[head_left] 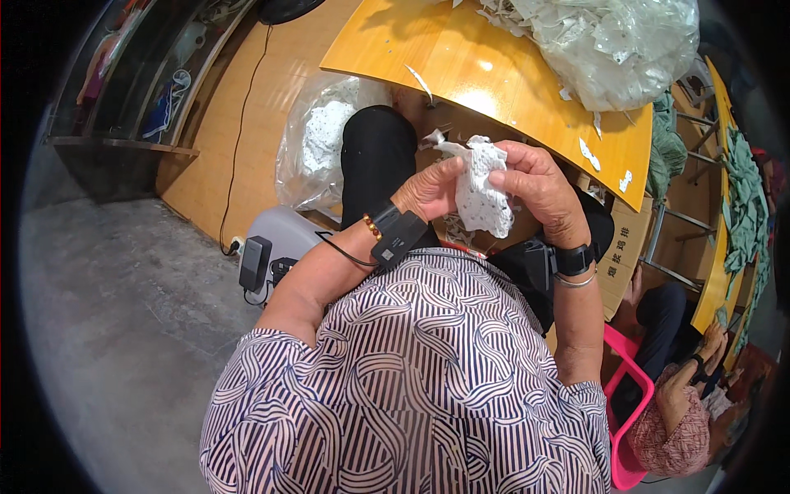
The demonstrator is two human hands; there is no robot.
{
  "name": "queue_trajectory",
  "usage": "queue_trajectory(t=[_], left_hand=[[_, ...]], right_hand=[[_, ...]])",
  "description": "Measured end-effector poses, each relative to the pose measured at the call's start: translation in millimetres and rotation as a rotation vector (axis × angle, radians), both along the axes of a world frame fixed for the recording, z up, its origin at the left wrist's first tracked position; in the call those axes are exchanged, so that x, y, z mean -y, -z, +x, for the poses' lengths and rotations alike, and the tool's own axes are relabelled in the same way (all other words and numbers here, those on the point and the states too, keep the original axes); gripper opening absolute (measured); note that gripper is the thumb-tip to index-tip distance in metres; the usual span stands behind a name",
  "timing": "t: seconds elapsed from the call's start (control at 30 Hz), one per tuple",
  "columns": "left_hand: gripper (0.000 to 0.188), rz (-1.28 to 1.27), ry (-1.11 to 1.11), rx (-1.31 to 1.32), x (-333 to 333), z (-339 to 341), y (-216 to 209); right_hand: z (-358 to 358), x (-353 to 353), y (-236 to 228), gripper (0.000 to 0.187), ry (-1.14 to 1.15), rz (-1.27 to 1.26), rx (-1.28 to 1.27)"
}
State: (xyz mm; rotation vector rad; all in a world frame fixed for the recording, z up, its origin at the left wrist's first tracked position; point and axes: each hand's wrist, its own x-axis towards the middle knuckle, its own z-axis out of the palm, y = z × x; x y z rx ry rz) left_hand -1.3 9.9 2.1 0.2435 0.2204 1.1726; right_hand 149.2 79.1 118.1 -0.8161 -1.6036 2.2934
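Between my two hands, above my lap, is a white piece that looks like cloth, with dark specks and a bumpy surface (485, 206). My left hand (434, 188) grips its left edge, thumb up against it. On the other side my right hand (539, 185) pinches it, the thumb lying on its face and the fingers behind. A narrow loose strip (444, 146) sticks out at its upper left. My left fingers are partly hidden behind the piece.
A yellow table (395, 49) lies ahead, bearing a clear plastic bag (625, 74) of white scraps. Another bag (296, 156) of white pieces stands by my left knee. A cardboard box (621, 267) and pink stool (625, 428) are at right; a co-worker (671, 424) sits by green cloth (745, 222).
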Motion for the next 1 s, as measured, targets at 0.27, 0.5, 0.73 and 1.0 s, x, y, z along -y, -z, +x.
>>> queue_trajectory(t=[0.27,0.5,0.73,1.0], left_hand=[[0.041,-0.120,-0.082,-0.201,2,10,-36],[0.025,-0.240,-0.095,-0.304,2,6,-29],[0.022,-0.231,-0.108,-0.087,1,7,-31],[0.022,-0.184,-0.115,0.027,1,-2,-29]], right_hand=[[2,0,28,0.029,0.092,0.354,0.169],[9,6,25,0.034,0.139,0.201,0.107],[17,4,35,0.031,0.170,0.141,0.003],[23,-1,53,0.025,0.225,0.637,0.250]])
